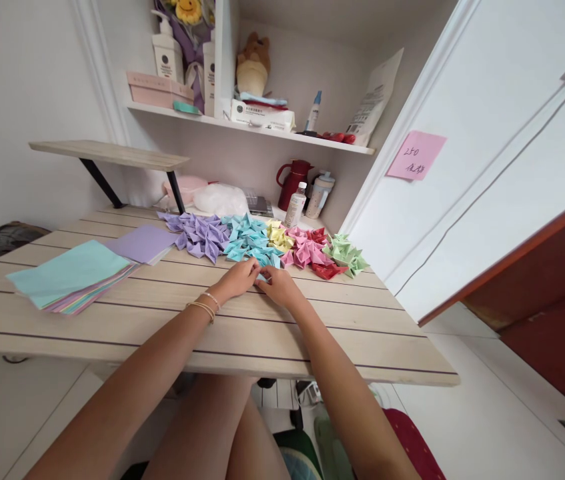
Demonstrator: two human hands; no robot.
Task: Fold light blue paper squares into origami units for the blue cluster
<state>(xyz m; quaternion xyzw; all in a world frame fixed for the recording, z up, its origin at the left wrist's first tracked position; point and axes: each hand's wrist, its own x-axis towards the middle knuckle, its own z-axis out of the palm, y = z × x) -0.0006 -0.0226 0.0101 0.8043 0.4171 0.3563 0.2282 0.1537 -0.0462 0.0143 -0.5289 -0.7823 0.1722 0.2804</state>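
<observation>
My left hand [238, 279] and my right hand [278, 285] meet on the wooden table [172, 313], fingers pinched together on a small light-blue folded paper piece [262, 275]. Just beyond my fingers lies a row of folded paper pieces sorted by colour: purple [198, 235], light blue [248, 241], yellow [278, 235], pink [302, 248], red [323, 265] and green [346, 255]. Thin bracelets circle my left wrist.
A stack of coloured paper sheets [69, 275] with a purple sheet [143, 243] beside it lies at the table's left. At the back stand a red jug [294, 180], a small bottle [296, 204] and a plastic bag. Shelves hold bottles and boxes. A pink note [415, 156] sticks on the right wall.
</observation>
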